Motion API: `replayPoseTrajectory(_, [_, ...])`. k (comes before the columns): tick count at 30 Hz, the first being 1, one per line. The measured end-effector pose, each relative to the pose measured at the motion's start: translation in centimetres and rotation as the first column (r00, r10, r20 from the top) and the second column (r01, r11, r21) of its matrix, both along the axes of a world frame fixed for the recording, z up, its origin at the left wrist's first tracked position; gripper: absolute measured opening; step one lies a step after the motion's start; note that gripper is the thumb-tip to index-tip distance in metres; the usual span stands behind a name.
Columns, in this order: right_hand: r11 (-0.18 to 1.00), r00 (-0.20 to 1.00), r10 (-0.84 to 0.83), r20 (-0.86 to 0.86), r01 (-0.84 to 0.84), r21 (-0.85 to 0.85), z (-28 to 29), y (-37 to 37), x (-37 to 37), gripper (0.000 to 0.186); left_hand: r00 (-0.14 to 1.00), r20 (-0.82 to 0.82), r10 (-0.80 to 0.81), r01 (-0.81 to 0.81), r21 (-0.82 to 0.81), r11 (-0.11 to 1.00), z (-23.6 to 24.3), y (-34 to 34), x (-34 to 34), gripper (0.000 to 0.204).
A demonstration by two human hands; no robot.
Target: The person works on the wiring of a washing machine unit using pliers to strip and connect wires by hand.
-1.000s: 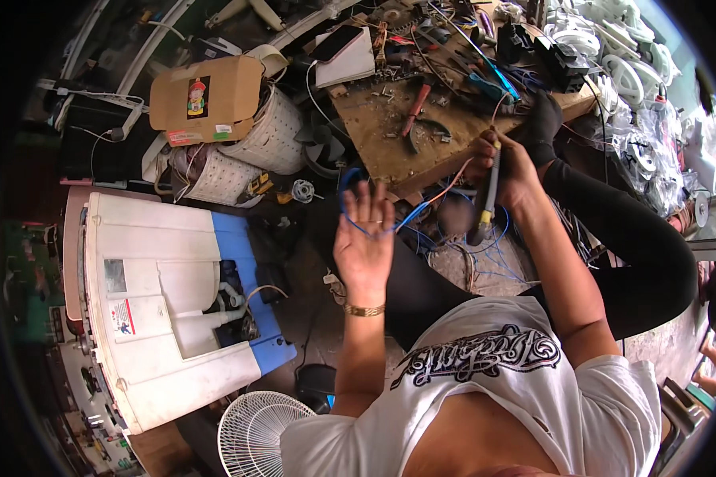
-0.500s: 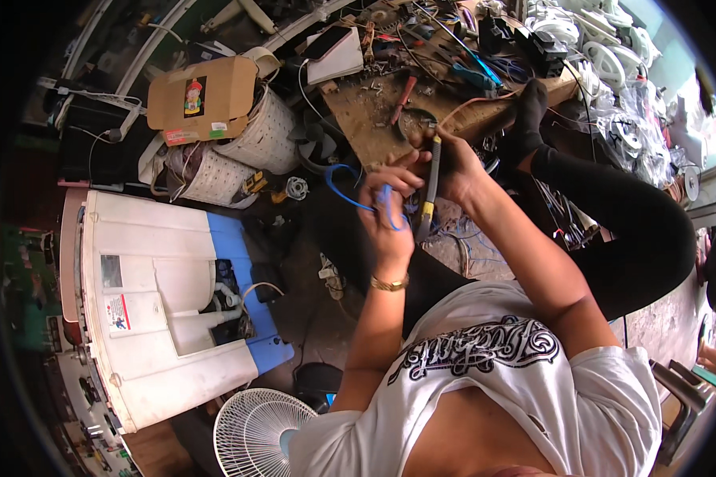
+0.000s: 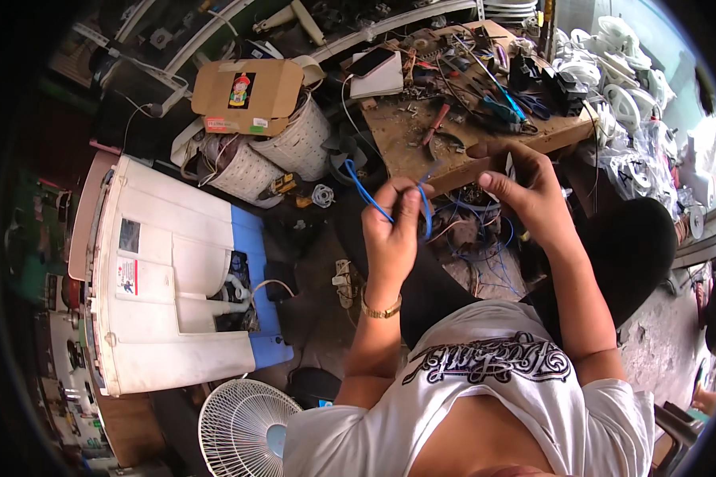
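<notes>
In front of my body, my left hand (image 3: 394, 226) is closed, thumb against fingers, pinching a blue wire (image 3: 364, 193). The wire loops out on both sides of the fingers, and its piece near the bench edge is smeared by motion. My right hand (image 3: 529, 187) is held apart from it, to the right, fingers curled and thumb pointing left. A small pale, shiny piece (image 3: 510, 167) shows between its fingers; the rest is hidden by the hand. Just beyond both hands is the edge of a wooden workbench (image 3: 394, 147), where a red-handled tool (image 3: 436, 123) lies.
Pliers with blue handles (image 3: 507, 111), loose wires and a phone (image 3: 371, 62) crowd the bench. White perforated baskets (image 3: 298, 139) and a cardboard box (image 3: 247, 95) stand left. A white-and-blue appliance casing (image 3: 191, 278) and a fan (image 3: 247, 421) are nearer. Tangled wires (image 3: 485, 238) lie below my hands.
My hands have moved apart, the right one shifting rightward. The black-and-yellow tool between them no longer shows. The blue wire stays in my left hand. The view has shifted, and the foot by the bench is gone from sight.
</notes>
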State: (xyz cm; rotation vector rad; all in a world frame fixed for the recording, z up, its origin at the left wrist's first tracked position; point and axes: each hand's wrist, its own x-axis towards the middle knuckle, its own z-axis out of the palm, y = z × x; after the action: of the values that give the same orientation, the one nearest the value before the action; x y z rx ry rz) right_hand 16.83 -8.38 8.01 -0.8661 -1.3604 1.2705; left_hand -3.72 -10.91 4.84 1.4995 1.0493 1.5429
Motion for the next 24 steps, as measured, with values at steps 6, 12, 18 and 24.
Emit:
replayPoseTrajectory(6, [0.978,0.998,0.059,0.001,-0.058,0.202,1.2,-1.7,-1.6,0.013,0.995,-0.096,-0.004,0.018,0.146,0.989,1.9,-2.2,2.2,0.019])
replayPoseTrajectory(12, [0.923,0.883,0.287,-0.372,-0.359,-0.140,1.5,-0.7,-1.7,0.015,0.990,-0.141,0.030,-0.004,0.181,0.984,1.6,-3.2,1.3,0.007])
replayPoseTrajectory(18, [0.864,0.739,0.399,-0.544,-0.502,-0.048,0.2,1.1,-1.7,0.023,0.969,0.106,-0.225,0.227,-0.007,0.974,1.9,-3.5,0.5,0.012])
replayPoseTrajectory(24, [0.924,0.955,0.086,-0.285,-0.183,-0.335,-1.6,-0.1,-0.6,0.046,0.999,-0.023,0.027,-0.028,-0.027,0.999,-1.1,-1.7,1.6,0.013])
